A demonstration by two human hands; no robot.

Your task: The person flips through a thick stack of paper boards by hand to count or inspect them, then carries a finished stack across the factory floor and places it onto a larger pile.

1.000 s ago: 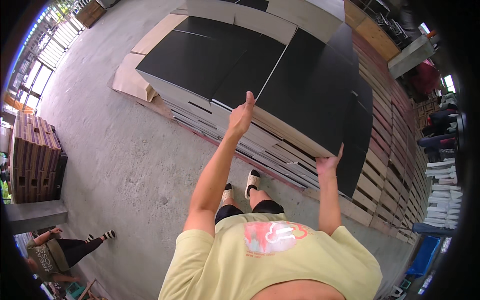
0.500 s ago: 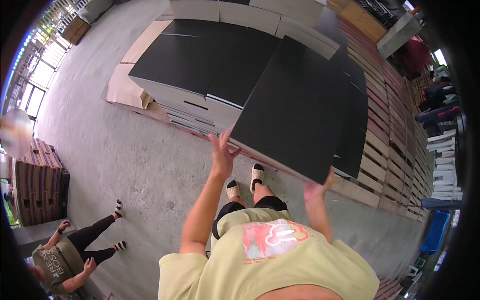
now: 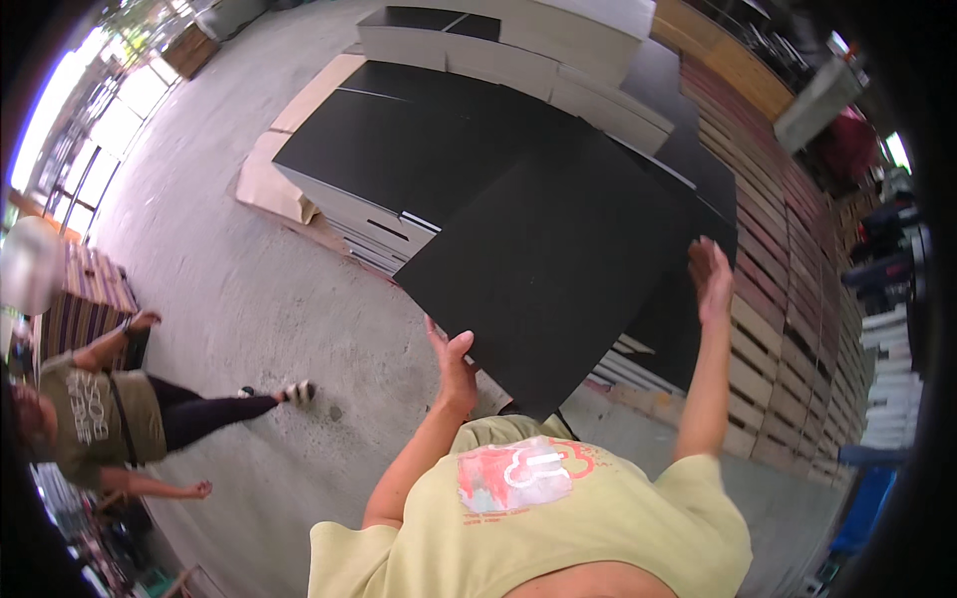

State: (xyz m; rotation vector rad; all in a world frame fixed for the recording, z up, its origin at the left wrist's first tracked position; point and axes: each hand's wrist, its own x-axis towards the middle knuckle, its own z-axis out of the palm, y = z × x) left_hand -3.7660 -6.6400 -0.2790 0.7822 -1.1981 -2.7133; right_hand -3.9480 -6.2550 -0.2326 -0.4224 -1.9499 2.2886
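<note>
A large flat black panel lies tilted in front of me, one corner pointing toward my shirt. My left hand grips its near left edge, thumb up along the edge and part of the fingers hidden underneath. Beside the panel's right side is my right hand, fingers stretched out and nothing held in them. I cannot tell whether it touches the panel. Under and behind the panel stands a stack of similar black-topped boards with pale edges.
Beyond are higher stacked pale boards. Wooden pallets line the right side. Cardboard sticks out at the stack's left. On the concrete floor to the left, another person walks near a striped brown stack.
The panel has turned and its near corner has come toward me. My right hand has left the near corner and moved up along the right side. The other person has stepped closer.
</note>
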